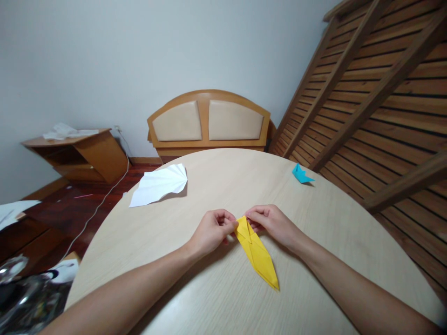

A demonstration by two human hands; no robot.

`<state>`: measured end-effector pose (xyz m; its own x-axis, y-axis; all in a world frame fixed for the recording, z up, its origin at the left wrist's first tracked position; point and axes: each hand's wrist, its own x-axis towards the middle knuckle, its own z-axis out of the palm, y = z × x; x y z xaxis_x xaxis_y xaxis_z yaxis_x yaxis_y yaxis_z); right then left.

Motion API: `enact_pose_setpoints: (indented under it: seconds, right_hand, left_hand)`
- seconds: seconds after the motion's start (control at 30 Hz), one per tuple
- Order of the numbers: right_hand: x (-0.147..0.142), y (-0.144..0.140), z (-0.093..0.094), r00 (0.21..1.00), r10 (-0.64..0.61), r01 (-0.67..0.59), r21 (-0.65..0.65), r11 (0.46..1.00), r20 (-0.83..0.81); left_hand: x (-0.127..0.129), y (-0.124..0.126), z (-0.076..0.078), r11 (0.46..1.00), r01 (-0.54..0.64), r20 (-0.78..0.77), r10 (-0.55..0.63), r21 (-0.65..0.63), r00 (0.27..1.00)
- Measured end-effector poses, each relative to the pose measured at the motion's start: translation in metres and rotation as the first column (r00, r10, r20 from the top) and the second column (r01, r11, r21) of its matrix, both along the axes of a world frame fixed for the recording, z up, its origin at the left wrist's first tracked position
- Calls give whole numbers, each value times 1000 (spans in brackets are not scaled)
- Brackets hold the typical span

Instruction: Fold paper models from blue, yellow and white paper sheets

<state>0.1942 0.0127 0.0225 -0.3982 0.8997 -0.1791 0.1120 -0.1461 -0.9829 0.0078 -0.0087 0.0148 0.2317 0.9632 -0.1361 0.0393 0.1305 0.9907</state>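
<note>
Three paper pieces lie on the round desk (216, 298): one yellow folded paper (257, 255) near the middle, one white pleated paper (159, 185) toward the far left edge, and one small blue paper figure (301, 174) at the far right, well apart from the others. The left hand (211, 231) and the right hand (270, 222) are both curled nearly closed, fingertips pinched on the far end of the yellow folded paper from either side; its long pointed end rests flat on the desk, pointing back toward the person.
</note>
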Motion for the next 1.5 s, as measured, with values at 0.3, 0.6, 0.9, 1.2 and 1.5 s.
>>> enact_pose_setpoints:
  seconds: [0.3, 0.6, 0.9, 1.2, 1.5]
  right_hand:
    - [3, -1, -3, 999, 14, -20, 127, 992, 45]
    - [2, 0, -1, 1000, 8, -9, 104, 995, 10]
    - [8, -1, 2, 994, 68, -65, 39, 997, -81]
    - [1, 2, 3, 981, -151, 163, 99, 982, -121]
    - [4, -10, 10, 991, -135, 122, 461, 879, -6]
  left_hand:
    - [-1, 0, 2, 997, 38, -7, -38, -60, 999]
    - [-3, -3, 4, 992, 50, -89, -40, 120, 995]
    - [-8, 5, 1, 991, -73, -1, 73, 110, 997]
    - [2, -4, -6, 992, 74, 108, -85, 103, 990]
    - [-4, -4, 5, 979, -55, 42, 48, 197, 998]
